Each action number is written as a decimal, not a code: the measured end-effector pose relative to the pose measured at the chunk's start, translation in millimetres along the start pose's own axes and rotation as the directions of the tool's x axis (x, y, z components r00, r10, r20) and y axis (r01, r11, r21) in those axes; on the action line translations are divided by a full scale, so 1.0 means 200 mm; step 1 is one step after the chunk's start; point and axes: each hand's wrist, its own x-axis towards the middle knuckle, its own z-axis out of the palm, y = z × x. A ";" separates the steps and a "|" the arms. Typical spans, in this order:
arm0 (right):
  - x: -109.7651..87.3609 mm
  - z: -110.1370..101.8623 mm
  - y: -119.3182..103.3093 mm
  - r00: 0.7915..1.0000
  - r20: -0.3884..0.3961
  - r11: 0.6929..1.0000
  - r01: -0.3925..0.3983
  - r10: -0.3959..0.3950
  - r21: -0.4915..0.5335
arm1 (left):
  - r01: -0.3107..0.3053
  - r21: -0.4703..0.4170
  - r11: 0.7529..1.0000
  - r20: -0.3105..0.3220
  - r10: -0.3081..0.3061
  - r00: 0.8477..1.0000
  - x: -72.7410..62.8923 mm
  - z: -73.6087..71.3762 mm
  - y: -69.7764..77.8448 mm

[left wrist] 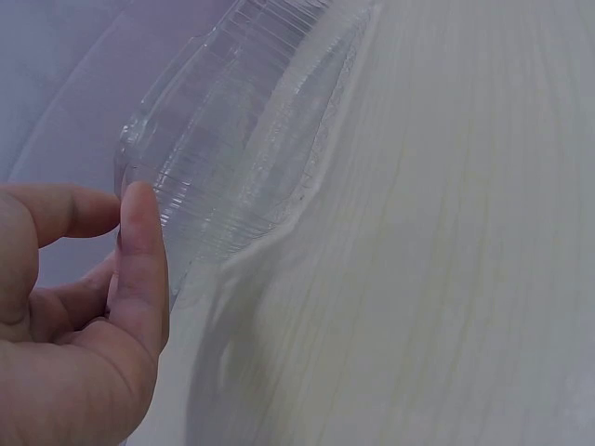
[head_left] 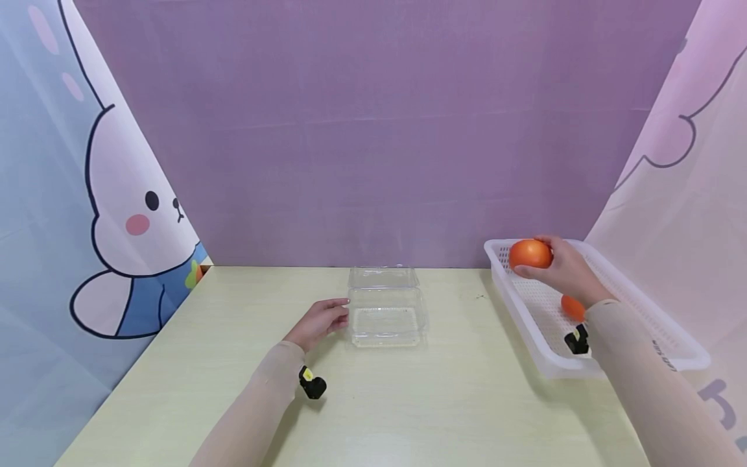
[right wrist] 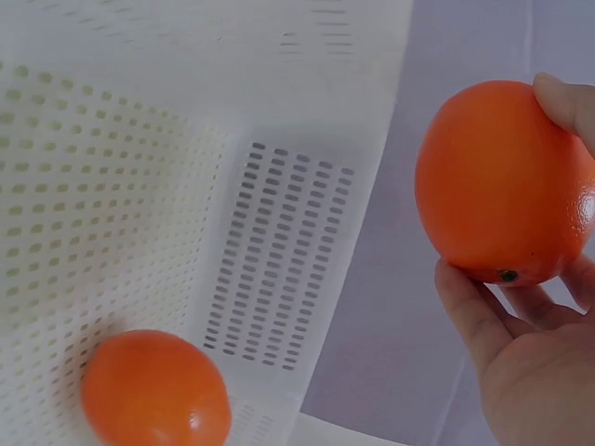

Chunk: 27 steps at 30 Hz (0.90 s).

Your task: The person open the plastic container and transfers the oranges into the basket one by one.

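Note:
My right hand (head_left: 563,269) grips an orange (head_left: 530,255) over the far part of a white plastic basket (head_left: 636,311). Thumb and fingers wrap round the fruit, and the right wrist view shows its small green stem mark. A second orange (right wrist: 156,390) lies on the basket's perforated floor, partly covered by my forearm in the head view. On the table stands a clear plastic clamshell box (head_left: 386,318) with its lid raised at the back. My left hand (head_left: 323,321) pinches the left edge of this box between thumb and finger.
The pale wooden table (head_left: 432,408) carries the box near its middle and the basket on its right side. A purple backdrop (head_left: 373,130) rises behind the table's far edge. Printed curtains hang at both sides, with a cartoon rabbit (head_left: 140,194) on the left one.

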 end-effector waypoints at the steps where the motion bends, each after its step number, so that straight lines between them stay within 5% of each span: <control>1: 0.00 0.00 0.01 1.000 0.004 1.000 -0.001 0.001 -0.004 | -0.001 0.000 1.000 0.000 0.001 1.000 0.00 0.00 0.00; 27: -0.02 0.02 0.18 0.994 0.066 0.996 -0.092 0.091 0.001 | 0.008 0.009 1.000 -0.001 -0.008 1.000 -0.01 0.00 0.01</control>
